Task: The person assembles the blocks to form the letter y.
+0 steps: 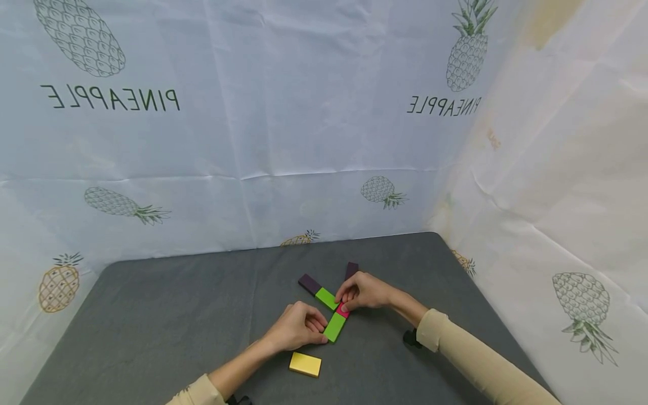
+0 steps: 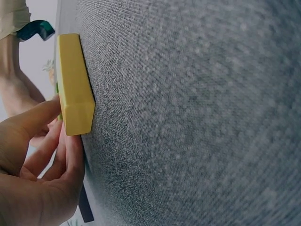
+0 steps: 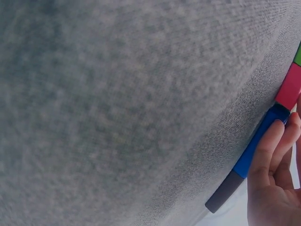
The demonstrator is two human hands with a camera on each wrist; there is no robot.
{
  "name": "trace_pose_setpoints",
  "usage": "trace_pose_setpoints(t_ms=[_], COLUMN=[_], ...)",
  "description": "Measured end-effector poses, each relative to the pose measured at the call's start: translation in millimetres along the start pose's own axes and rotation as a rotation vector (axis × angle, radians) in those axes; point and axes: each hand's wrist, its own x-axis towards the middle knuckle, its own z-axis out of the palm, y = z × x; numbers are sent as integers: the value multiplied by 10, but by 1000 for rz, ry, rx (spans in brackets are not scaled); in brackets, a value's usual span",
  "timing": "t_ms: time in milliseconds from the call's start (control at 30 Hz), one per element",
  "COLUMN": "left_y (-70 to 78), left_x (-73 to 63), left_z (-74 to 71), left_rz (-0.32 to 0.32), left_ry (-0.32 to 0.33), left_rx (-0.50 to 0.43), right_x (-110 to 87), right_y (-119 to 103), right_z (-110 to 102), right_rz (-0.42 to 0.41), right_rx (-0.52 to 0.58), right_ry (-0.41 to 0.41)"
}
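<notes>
Flat rectangular blocks form a Y on the table. My left hand (image 1: 300, 327) has its thumb and fingertips at the left side of the lower green block (image 1: 334, 327). Above that block sits a pink block (image 1: 342, 310), with the thumb of my right hand (image 1: 368, 291) on it. In the right wrist view, the right fingers lie along a blue block (image 3: 256, 146) between the pink block and a dark block (image 3: 225, 192); the hand hides the blue one from the head view. Another green block (image 1: 327, 298) and dark block (image 1: 310, 284) make the left branch.
A yellow block (image 1: 305, 364) lies by itself below the left hand, close to it in the left wrist view. The dark grey table (image 1: 167, 315) meets a white pineapple-print curtain (image 1: 304, 135) at the back and right.
</notes>
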Motion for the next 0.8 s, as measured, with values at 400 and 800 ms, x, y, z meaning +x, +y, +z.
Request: trace_pose_setpoints(t_ms=[400,800], left_y=[-2,-22], left_x=[-6,-19], left_z=[9,15], left_rz=[-5,-4], left_ry=[7,-1], left_rx=[4,-4], right_x=[7,6], right_y=[7,9], right_z=[3,6], right_rz=[4,0], right_rx=[9,0], right_ry=[-1,2])
